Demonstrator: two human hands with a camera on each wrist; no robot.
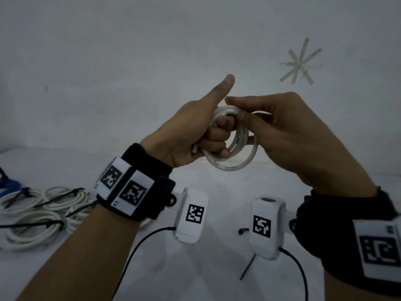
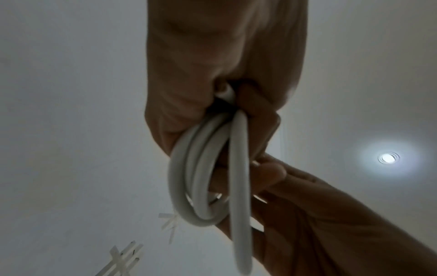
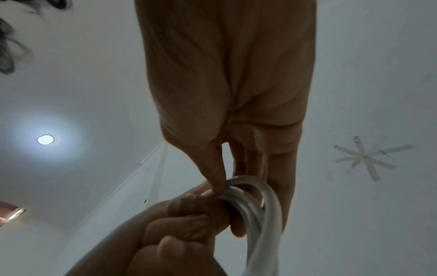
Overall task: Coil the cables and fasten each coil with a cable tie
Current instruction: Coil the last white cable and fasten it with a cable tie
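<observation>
A white cable [image 1: 234,157] is wound into a small coil of several loops, held up in front of the wall. My left hand [image 1: 201,131] grips one side of the coil in a fist, thumb sticking up. My right hand [image 1: 267,127] pinches the top of the coil between thumb and fingers, other fingers passing behind the loops. The left wrist view shows the coil [image 2: 201,183] hanging from the left fist [image 2: 212,93]. In the right wrist view the right fingers [image 3: 215,168] press on the loops [image 3: 257,205]. No tie is on this coil.
Several white coils [image 1: 32,216] bound with black cable ties [image 1: 63,196] lie on the white table at the left. A loose black tie [image 1: 247,268] lies on the table below my right wrist. A tape star [image 1: 300,63] marks the wall.
</observation>
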